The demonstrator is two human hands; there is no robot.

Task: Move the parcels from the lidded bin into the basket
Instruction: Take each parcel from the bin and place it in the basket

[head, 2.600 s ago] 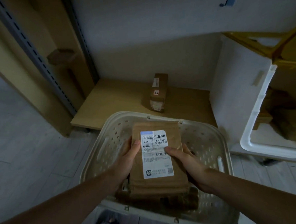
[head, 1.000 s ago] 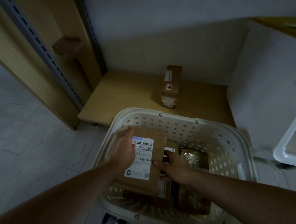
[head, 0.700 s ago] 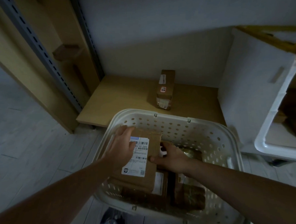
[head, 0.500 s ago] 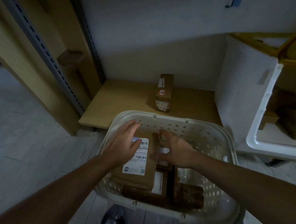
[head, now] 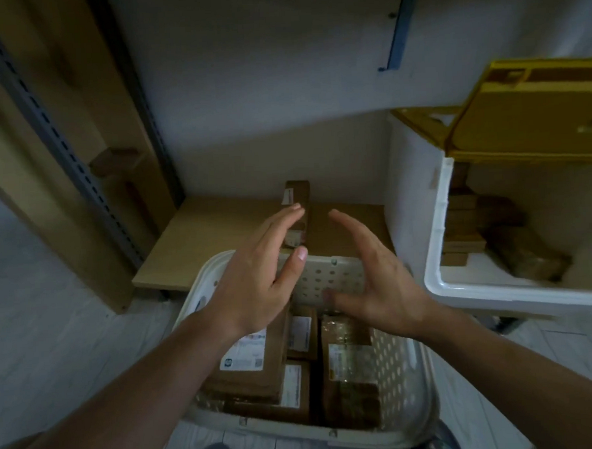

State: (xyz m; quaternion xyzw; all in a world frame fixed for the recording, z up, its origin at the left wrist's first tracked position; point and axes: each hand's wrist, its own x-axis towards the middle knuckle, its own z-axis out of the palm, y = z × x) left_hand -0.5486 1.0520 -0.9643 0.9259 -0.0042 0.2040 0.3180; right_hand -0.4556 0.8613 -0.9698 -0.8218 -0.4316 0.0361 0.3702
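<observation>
The flat brown cardboard parcel with the white barcode label point(head: 252, 358), which both hands gripped over the basket moments ago, now lies released on top of the stack at the left side of the white perforated plastic basket point(head: 396, 360), and both hands have lifted clear of it. The left hand point(head: 256, 281) hovers above the basket's far rim with straight fingers, holding nothing; the right hand point(head: 381, 285) hangs just beside it at three o'clock, palm turned inward, fingers relaxed and likewise empty. Other brown parcels fill the basket around the labelled one, with a tape-wrapped parcel point(head: 350, 369) at its three o'clock. At two o'clock from the basket stands the white plastic bin point(head: 436, 251) with its yellow lid point(head: 529, 119) raised, and several brown parcels in the bin point(head: 493, 227) are left, so I judge the task only partly done and the next reach likely goes there. At twelve o'clock a narrow brown box point(head: 298, 196) stands on a low wooden shelf point(head: 203, 243), apart from both containers.
</observation>
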